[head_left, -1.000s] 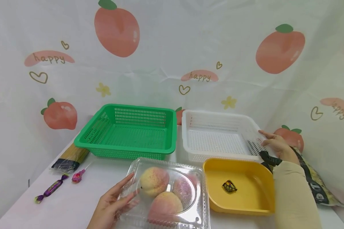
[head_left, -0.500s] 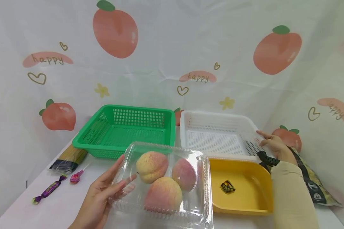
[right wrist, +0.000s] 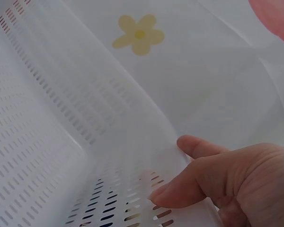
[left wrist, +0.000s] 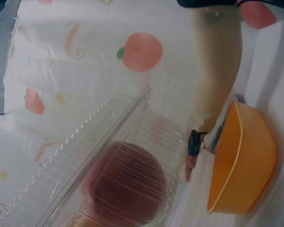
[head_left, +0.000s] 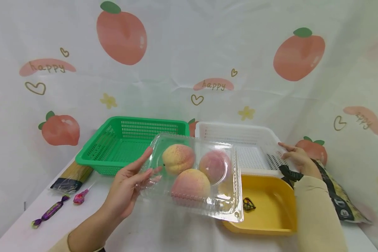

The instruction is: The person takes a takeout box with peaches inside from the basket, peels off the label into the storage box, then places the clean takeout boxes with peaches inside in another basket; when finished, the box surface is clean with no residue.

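Observation:
My left hand grips the left side of a clear plastic clamshell box, lifted above the table and tilted. Inside it lie several peaches, among them a yellow-pink peach at the front. In the left wrist view one peach shows through the ribbed plastic. At the right end of the white slotted basket, my right hand holds the rim. The right wrist view has the thumb inside that basket wall and a finger along the outside of the rim.
A green basket stands back left, partly behind the box. In front of the white basket sits a yellow basin. Bundled sticks, a lollipop and a purple-wrapped candy lie left. A black-and-yellow bag lies right.
My left hand has raised the box of peaches from low in front, up and slightly right, so it overlaps both baskets. My right hand keeps its hold on the white basket's rim.

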Demonstrator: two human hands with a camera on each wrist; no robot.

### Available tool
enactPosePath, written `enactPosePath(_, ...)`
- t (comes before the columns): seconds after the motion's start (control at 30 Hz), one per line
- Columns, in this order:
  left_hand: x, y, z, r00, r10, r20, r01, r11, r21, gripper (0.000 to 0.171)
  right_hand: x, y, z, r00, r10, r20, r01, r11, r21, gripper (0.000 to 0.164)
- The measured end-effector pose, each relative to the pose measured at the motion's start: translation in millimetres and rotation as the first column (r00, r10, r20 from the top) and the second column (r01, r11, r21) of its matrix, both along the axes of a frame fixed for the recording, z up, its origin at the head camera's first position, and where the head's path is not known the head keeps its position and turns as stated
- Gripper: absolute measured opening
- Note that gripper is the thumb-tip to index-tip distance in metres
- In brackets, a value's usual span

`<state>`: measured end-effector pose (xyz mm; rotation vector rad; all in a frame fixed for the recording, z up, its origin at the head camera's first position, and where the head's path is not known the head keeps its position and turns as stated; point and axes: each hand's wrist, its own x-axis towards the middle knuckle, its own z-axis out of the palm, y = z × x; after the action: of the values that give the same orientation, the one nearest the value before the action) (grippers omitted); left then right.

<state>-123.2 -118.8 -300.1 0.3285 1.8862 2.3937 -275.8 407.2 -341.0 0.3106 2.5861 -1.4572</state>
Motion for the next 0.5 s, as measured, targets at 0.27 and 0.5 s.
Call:
enactPosePath(0.27,-40.6,30.3,12.8,0.997,0.034,0.071,-0.037,0.999,0.039,0.054,-0.2,0.1,-1.5,1.000,-0.008,-0.001,0.008,1.000,0.018,0.067)
enactPosePath(0.5,-78.4,54.2,17.2,0.995,0.033,0.093,-0.042,0.994,0.101,0.053,0.2,-1.2,-2.3,1.000,-0.019,-0.006,0.019,1.000,-0.013,0.067)
